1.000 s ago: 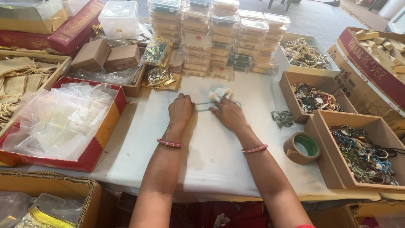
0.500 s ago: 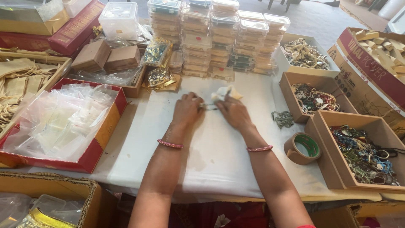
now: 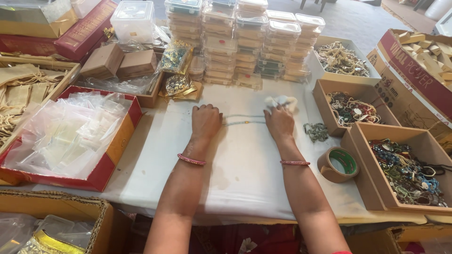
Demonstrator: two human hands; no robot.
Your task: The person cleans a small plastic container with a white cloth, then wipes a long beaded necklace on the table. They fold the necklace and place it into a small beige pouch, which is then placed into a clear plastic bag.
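Left hand [image 3: 205, 121] and right hand [image 3: 278, 123], both closed, pinch a bead strand [image 3: 245, 119] stretched between them on the white table [image 3: 245, 174]; stacked clear boxes [image 3: 245, 42] far, tape roll [image 3: 338, 164] right

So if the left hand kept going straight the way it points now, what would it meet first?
The left hand points away from the body, up the white table. A short bare stretch lies ahead, then probably the gold packets by the stacked clear boxes; depth is hard to judge.
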